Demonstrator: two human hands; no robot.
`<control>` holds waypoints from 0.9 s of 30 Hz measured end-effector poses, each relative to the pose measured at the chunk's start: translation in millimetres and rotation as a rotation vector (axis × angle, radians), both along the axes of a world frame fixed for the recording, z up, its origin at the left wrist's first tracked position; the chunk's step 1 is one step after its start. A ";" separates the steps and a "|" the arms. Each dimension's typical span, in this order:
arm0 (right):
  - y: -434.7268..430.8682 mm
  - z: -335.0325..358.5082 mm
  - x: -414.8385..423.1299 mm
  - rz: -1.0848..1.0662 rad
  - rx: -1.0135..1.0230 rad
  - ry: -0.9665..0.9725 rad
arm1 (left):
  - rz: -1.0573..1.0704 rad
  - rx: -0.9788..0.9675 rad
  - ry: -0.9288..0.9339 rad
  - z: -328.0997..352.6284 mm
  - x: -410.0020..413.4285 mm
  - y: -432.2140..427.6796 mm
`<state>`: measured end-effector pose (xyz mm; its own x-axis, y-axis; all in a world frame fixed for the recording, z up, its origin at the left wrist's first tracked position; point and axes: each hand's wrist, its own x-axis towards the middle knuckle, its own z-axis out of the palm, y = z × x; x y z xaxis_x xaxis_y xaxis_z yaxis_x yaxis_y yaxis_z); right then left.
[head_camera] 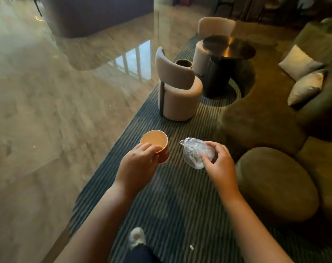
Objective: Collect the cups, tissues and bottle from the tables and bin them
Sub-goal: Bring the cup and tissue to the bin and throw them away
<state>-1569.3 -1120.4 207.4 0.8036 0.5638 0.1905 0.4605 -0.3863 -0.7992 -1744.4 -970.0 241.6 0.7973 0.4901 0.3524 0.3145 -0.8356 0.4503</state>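
Left fingers (151,149) curl over the near rim of an orange paper cup (158,142), thumb hidden, pinching the wall so the cup hangs upright with its open mouth up and, as far as can be seen, nothing inside. Just to the right, the right hand's fingers (211,145) and thumb wrap a crumpled clear plastic bottle (194,153), its neck pointing away toward the cup; the two items are near each other but apart. Both are carried in the air over a striped carpet (161,196), the left hand (140,160) and right hand (219,160) held ahead of the person. Well beyond the fingertips stand a pale tub chair (178,92), a dark round table (227,47) and, beside the chair, a dark cylinder (183,63) that may be the bin. A small white scrap (191,247) lies on the carpet behind the right wrist, possibly tissue worth collecting. The carry looks best done with the cup level and the rim pinch firm, since a thin paper wall can fold, and with each item released only once directly over the bin's mouth.
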 end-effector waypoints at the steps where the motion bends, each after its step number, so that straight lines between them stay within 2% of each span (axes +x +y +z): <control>1: 25.0 -5.2 8.6 0.031 -0.001 0.004 | 0.030 -0.004 0.000 -1.7 4.1 21.0; 7: 191.7 -18.3 56.6 0.156 0.008 0.013 | 0.116 -0.003 -0.068 -4.7 48.2 166.6; 15: 386.9 12.2 130.6 0.148 0.078 -0.013 | 0.105 -0.001 -0.141 28.7 130.0 353.5; 20: 479.4 -2.5 182.6 0.103 0.078 0.021 | 0.069 -0.037 -0.094 20.0 179.0 447.8; 27: 655.4 -41.4 286.2 0.008 0.129 0.111 | 0.017 0.060 0.026 12.6 279.0 621.8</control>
